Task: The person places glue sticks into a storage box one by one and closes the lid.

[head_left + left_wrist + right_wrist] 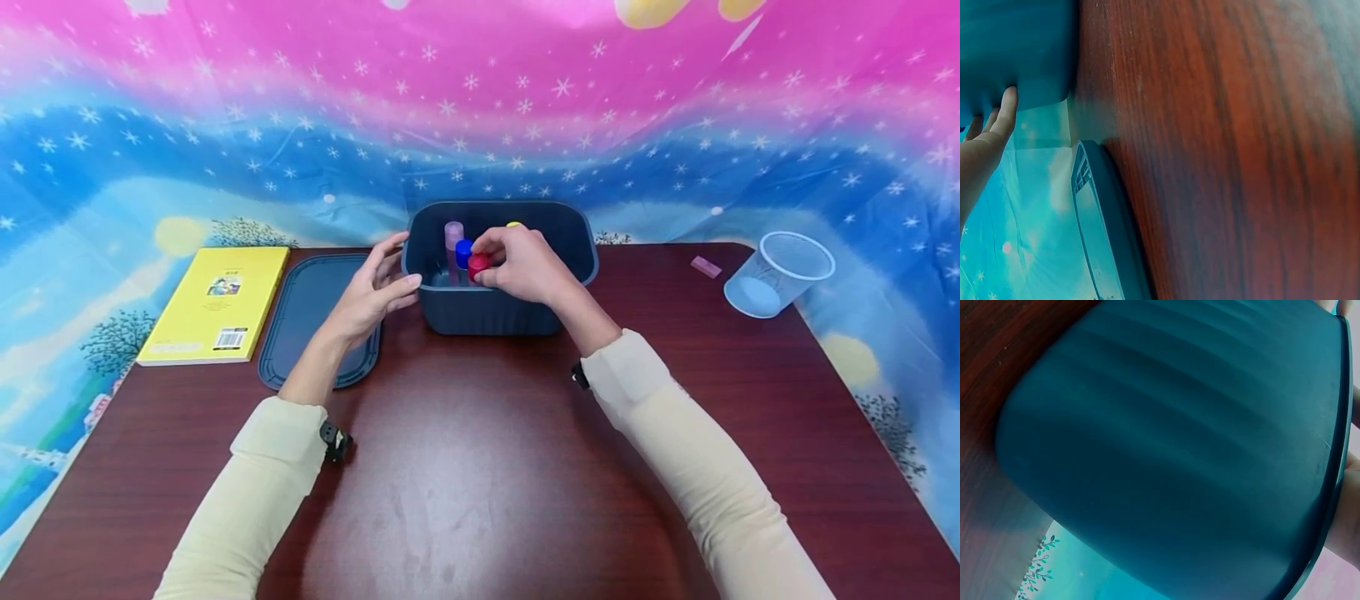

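Note:
A dark blue-grey plastic bin stands at the table's back edge. Inside it my right hand pinches a small red-capped item between thumb and fingers; the item's lower part is hidden behind the bin's front wall. Beside it are a blue-capped item and a taller translucent purple tube. Something yellow peeks out behind my right hand. My left hand touches the bin's left end, thumb at the front corner of the rim. In the left wrist view, its fingertips rest against the bin's wall.
A flat dark lid lies under my left forearm, with a yellow book left of it. On the right, a white mesh cup stands tilted in view near a small pink block. A patterned cloth hangs behind the table.

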Demonstrator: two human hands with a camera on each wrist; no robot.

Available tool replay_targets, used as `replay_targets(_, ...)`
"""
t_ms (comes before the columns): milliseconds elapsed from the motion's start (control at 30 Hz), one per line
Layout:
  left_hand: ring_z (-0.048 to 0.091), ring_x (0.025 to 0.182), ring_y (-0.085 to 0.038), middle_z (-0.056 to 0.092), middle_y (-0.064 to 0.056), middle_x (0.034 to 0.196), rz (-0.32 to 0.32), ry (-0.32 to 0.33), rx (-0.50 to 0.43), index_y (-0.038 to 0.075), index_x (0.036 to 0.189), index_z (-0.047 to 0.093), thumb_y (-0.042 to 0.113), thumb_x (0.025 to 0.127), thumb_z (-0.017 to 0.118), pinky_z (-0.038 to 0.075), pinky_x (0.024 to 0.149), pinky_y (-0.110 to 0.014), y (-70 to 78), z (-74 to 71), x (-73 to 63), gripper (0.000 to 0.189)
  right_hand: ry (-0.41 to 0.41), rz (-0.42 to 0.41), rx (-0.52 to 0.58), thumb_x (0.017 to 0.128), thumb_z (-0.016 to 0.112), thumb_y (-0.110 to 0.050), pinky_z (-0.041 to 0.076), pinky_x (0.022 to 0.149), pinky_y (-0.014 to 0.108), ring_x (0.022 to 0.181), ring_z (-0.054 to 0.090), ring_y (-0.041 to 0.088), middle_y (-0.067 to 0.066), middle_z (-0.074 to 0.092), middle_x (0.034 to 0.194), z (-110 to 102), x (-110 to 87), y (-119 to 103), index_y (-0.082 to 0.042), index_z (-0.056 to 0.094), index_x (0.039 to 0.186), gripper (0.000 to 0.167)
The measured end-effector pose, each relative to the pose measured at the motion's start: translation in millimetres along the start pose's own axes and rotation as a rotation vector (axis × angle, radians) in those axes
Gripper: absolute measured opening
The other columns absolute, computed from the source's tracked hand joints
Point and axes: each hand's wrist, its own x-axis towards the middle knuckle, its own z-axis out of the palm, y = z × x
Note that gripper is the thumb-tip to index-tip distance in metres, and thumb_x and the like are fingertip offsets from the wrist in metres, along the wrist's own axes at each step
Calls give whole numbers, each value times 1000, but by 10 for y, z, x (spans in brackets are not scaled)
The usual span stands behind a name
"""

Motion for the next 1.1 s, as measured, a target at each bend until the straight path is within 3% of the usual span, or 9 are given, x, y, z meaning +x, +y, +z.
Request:
replay_targets(700, 30, 147, -31, 16, -9, 167, -4, 0, -1, 27, 160, 27, 17, 100, 65, 38, 111, -55, 23, 15, -7, 72, -99, 18, -47, 89, 78, -4, 54, 95, 38, 106, 62, 25, 12, 66, 117, -24, 77, -51, -3, 68, 118, 31)
replay_targets(1100, 29, 148, -30, 15, -8, 168, -24, 5, 19, 28, 160, 26, 19, 99, 66, 39, 111, -53, 32, 7, 1, 73, -89, -2, -22, 90, 77, -5, 53, 98, 38, 109, 63, 24, 11, 66, 118, -67, 44, -26, -3, 67, 120, 32)
